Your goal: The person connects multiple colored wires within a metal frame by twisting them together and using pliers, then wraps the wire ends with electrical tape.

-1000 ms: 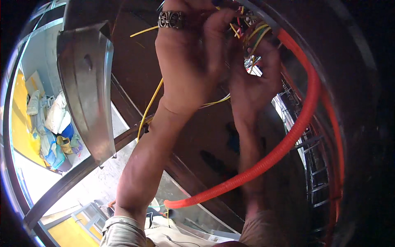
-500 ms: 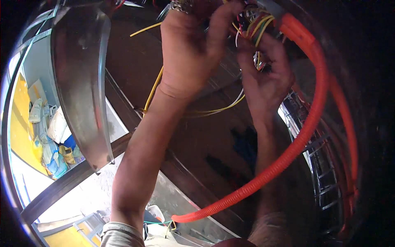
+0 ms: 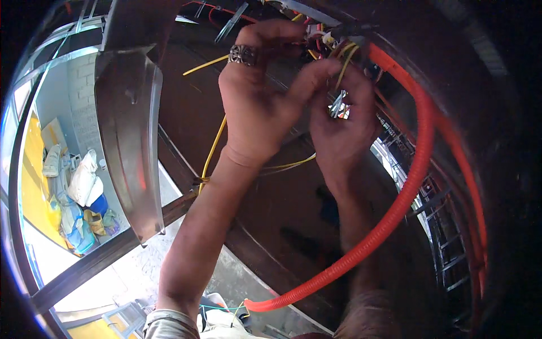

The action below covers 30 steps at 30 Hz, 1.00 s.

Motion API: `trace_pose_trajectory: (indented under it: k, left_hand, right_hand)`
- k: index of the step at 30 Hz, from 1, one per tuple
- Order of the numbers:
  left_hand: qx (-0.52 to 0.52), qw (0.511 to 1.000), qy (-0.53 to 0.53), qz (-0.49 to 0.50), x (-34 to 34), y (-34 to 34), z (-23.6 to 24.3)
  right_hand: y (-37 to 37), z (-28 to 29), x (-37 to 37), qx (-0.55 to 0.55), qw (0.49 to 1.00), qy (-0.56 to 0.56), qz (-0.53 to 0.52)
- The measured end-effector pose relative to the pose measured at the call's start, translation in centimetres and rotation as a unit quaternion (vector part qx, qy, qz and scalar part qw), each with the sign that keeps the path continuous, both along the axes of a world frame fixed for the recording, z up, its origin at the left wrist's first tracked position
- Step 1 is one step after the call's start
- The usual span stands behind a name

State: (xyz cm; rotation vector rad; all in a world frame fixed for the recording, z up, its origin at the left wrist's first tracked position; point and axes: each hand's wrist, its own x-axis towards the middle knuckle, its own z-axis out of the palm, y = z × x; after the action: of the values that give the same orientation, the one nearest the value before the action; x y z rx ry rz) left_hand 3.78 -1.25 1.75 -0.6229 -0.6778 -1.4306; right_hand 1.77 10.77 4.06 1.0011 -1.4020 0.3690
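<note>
Both arms reach up to a cluster of electrical wires (image 3: pixel 345 61), yellow, green, red and white, at the top of the view. My left hand (image 3: pixel 251 107), with a broad patterned ring, has its fingers curled around the cluster's left side. Its thumb stretches across to my right hand (image 3: pixel 345 133), whose thumb and fingers pinch the wires from below. The exact fingertip contact is partly hidden and dim. Right beside the cluster, an orange corrugated conduit (image 3: pixel 420 135) begins and curves down to the lower middle, where thin green and yellow wires come out of its end.
A yellow wire (image 3: pixel 213 152) hangs behind my left forearm. Left of it stands a metal channel (image 3: pixel 132 141), above a dark crossbeam (image 3: pixel 107 254). Bags and cloths (image 3: pixel 87 198) lie far below at left. Ladder-like metal racks (image 3: pixel 446 243) and another orange conduit (image 3: pixel 471 175) run along the right.
The view has shifted, so more of the ceiling area shows. My hands have come closer together, and the left thumb now reaches to the right hand's fingers at the wires.
</note>
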Motion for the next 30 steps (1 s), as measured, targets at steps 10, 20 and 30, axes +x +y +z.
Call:
trace_pose_trajectory:
  k: [10,20,30]
  left_hand:
    - [-0.035,0.991,-0.095,0.082,-0.3,0.2,0.8]
    - [-0.074,0.978,-0.021,0.194,-0.3,-0.8,0.8]
    - [-0.071,0.99,-0.072,0.103,0.0,-0.5,0.5]
  right_hand:
    - [0.2,0.5,2.1,0.018,0.996,0.044,-0.082]
    - [1.4,3.0,7.4,0.251,0.939,0.215,-0.092]
    - [-1.6,1.1,3.4,0.067,0.986,0.02,0.154]
